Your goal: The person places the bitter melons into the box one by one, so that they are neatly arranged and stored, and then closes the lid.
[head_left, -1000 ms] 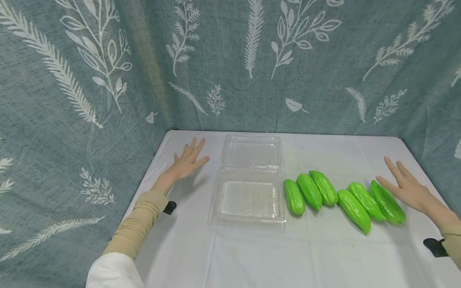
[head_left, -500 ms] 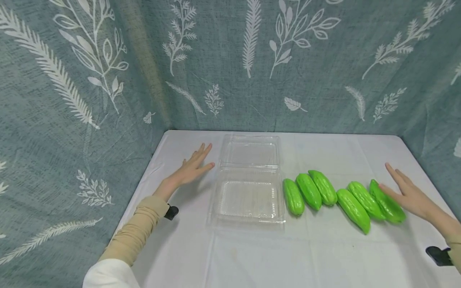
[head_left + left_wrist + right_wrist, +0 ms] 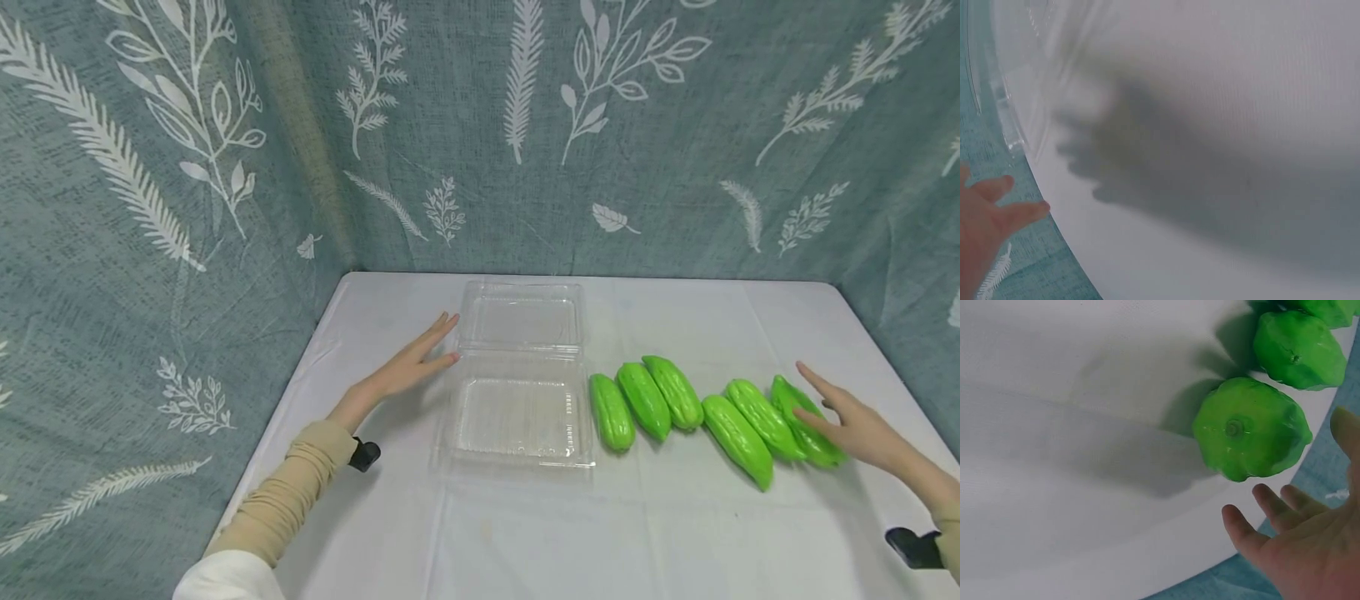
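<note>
My left hand (image 3: 408, 367) hovers palm-down over the table, fingers extended and holding nothing. Its fingertips reach the left side of a clear plastic clamshell container (image 3: 456, 400), which lies opened flat with its lid (image 3: 521, 321) toward the back. On the right, my right hand (image 3: 862, 429) is spread with nothing in it, and partly covers the rightmost green bitter gourd (image 3: 786, 395) in the head view. In the right wrist view, that hand's fingertips (image 3: 1233, 515) are just beside the nearest gourd (image 3: 1247, 428), thumb and fingers apart.
Several glossy bitter gourds lie in two groups of three: one group (image 3: 643, 400) right beside the container, the other (image 3: 737, 440) farther right. A white cloth covers the table (image 3: 547, 542). A blue-green curtain (image 3: 465, 125) with white leaf prints stands behind and at the sides.
My left hand has moved right and slightly nearer, up to the container's edge. My right hand has come lower and closer over the rightmost gourd. Container and gourds have stayed put.
</note>
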Available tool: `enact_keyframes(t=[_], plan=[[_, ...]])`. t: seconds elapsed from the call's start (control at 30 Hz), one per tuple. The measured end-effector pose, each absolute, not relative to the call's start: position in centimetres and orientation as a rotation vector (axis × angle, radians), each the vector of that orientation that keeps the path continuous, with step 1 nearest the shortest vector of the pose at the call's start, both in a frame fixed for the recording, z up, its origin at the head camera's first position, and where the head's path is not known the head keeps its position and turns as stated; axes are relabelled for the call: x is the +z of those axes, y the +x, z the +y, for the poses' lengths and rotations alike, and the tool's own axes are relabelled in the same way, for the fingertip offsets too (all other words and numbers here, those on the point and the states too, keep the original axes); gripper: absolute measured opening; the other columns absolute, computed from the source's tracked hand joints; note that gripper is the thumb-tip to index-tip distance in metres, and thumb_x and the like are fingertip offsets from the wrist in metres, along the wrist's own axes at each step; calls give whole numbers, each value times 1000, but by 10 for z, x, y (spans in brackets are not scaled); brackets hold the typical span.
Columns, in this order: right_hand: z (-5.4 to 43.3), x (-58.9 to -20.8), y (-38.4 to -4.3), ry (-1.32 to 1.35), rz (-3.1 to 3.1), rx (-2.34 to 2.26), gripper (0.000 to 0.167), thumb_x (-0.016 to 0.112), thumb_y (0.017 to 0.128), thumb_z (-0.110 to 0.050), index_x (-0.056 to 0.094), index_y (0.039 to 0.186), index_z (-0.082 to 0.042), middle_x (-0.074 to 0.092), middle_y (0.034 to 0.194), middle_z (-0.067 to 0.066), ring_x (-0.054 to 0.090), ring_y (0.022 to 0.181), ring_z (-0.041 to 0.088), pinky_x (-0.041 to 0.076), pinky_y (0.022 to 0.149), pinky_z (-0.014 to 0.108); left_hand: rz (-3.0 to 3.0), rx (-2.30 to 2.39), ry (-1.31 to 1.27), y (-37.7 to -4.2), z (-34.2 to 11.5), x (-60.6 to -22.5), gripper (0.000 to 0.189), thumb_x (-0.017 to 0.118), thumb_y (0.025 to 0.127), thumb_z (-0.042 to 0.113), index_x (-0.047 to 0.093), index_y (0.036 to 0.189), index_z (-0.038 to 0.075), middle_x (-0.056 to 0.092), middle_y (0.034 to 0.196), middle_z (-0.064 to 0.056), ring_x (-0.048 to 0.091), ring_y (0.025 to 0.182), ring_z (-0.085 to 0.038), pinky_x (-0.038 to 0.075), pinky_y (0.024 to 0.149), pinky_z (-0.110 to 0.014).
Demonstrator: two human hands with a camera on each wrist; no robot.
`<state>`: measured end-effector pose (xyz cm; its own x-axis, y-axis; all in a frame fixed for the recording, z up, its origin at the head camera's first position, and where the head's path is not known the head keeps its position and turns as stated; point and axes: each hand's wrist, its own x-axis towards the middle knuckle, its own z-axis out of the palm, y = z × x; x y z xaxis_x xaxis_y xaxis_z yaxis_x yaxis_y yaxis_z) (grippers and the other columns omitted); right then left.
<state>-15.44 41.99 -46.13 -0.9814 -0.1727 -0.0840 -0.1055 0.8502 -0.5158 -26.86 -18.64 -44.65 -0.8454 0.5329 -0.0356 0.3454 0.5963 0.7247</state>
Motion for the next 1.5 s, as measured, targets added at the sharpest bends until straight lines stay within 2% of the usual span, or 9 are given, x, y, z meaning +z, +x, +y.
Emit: enact_keyframes(t=[0.07, 0.3, 0.5, 0.67, 1.07, 1.2, 1.37, 1.5], plan=[[421, -463, -153, -197, 2888, -753, 72, 46, 99, -24, 1, 150, 0, 16, 143, 45, 31, 113, 69, 29, 87, 79, 2576, 1104, 765, -268, -183, -449, 70, 49, 97, 39, 15, 153, 18, 2, 161, -8, 6, 148, -35, 13, 120, -58], [423, -475, -147, -183, 2893, -727, 70, 46, 99, -26, 6, 150, 1, 22, 140, 45, 31, 115, 67, 31, 89, 78, 2556, 1210, 820, -266, -176, -460, 63, 55, 96, 29, 28, 150, 12, 17, 159, -12, 19, 146, -32, 21, 120, -53], [423, -483, -142, -200, 2900, -832, 66, 45, 100, -24, 11, 150, 0, 21, 141, 44, 21, 124, 66, 23, 94, 79, 2484, 1371, 836, -264, -172, -472, 54, 57, 94, 17, 39, 143, 2, 27, 155, -15, 30, 141, -35, 27, 115, -58], [421, -483, -141, -151, 2874, -793, 66, 44, 100, -27, 10, 151, -1, 22, 141, 45, 22, 123, 66, 23, 94, 79, 2476, 1415, 825, -261, -171, -477, 50, 58, 93, 15, 45, 139, 0, 33, 153, -13, 34, 139, -35, 28, 114, -60], [420, -480, -140, -80, 2853, -703, 68, 44, 100, -34, 14, 149, 2, 26, 137, 47, 27, 119, 67, 29, 91, 77, 2529, 1406, 843, -257, -165, -482, 50, 62, 90, 9, 47, 136, -5, 37, 150, -17, 45, 130, -39, 36, 111, -54], [420, -480, -140, -71, 2857, -695, 68, 45, 99, -34, 15, 149, 3, 27, 136, 47, 28, 118, 67, 30, 90, 77, 2555, 1427, 858, -254, -162, -480, 51, 63, 88, 5, 47, 134, -8, 38, 149, -19, 43, 132, -37, 38, 111, -48], [419, -478, -140, -70, 2862, -678, 67, 45, 99, -33, 16, 148, 4, 28, 135, 47, 29, 117, 67, 31, 89, 78, 2541, 1516, 908, -254, -160, -488, 49, 61, 87, -5, 47, 133, -11, 38, 147, -23, 49, 126, -41, 36, 111, -45], [419, -475, -141, -66, 2868, -658, 66, 46, 99, -31, 17, 147, 5, 29, 134, 47, 30, 115, 67, 32, 88, 78, 2506, 1608, 947, -252, -157, -490, 47, 55, 84, -16, 45, 130, -17, 37, 144, -30, 49, 122, -47, 38, 108, -46]])
